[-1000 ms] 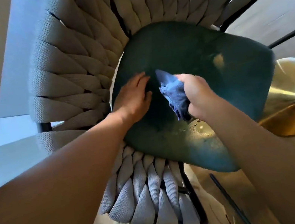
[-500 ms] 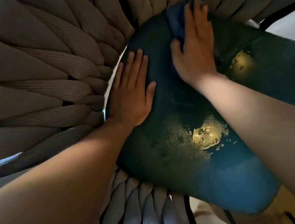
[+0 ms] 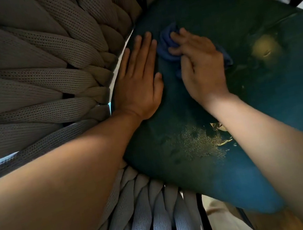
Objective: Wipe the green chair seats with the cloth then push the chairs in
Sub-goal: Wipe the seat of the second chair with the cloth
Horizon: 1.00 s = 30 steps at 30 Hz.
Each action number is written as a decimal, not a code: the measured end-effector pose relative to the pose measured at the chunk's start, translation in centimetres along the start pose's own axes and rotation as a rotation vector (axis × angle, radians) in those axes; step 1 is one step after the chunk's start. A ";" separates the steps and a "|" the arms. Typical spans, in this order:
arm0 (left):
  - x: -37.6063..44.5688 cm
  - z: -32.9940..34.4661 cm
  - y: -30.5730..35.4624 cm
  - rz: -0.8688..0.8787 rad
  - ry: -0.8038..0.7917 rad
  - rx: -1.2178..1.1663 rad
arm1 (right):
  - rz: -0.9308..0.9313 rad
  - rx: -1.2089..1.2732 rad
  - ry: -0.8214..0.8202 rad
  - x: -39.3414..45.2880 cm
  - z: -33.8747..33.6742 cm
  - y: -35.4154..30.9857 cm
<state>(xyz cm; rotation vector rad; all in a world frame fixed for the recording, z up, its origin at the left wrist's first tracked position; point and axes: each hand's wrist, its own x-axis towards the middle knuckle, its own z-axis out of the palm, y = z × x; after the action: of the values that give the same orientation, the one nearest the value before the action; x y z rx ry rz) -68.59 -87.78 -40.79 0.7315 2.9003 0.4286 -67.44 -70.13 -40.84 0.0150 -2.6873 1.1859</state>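
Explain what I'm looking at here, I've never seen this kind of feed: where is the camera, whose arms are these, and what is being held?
There is no machine. The camera is worn on a person's head and looks down at their own bare arms. Below is a green chair seat, ringed by a woven grey rope backrest. The left hand lies flat on the seat near its edge, fingers straight. The right hand has its fingers curled on a bunched blue cloth, pressing it onto the seat. The yellowish patches on the seat look like reflected light, though I cannot be sure.
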 end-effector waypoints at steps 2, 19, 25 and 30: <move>-0.1 0.0 0.0 0.006 -0.001 0.002 | -0.018 0.050 -0.032 -1.1 -0.5 0.0; 0.9 -1.7 1.1 -0.003 -0.019 -0.092 | 0.653 0.576 0.243 0.4 -10.2 0.8; 6.0 -1.1 2.7 0.229 -0.016 -0.074 | 0.404 0.040 0.107 3.2 -9.3 3.5; 7.4 0.4 3.0 0.251 -0.072 0.022 | 0.330 -0.251 0.114 3.3 -5.9 4.7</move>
<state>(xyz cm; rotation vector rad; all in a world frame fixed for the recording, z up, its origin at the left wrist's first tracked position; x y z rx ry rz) -73.66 -81.66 -40.61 1.0967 2.7602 0.3864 -70.07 -62.40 -39.76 -0.5346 -2.7847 0.8815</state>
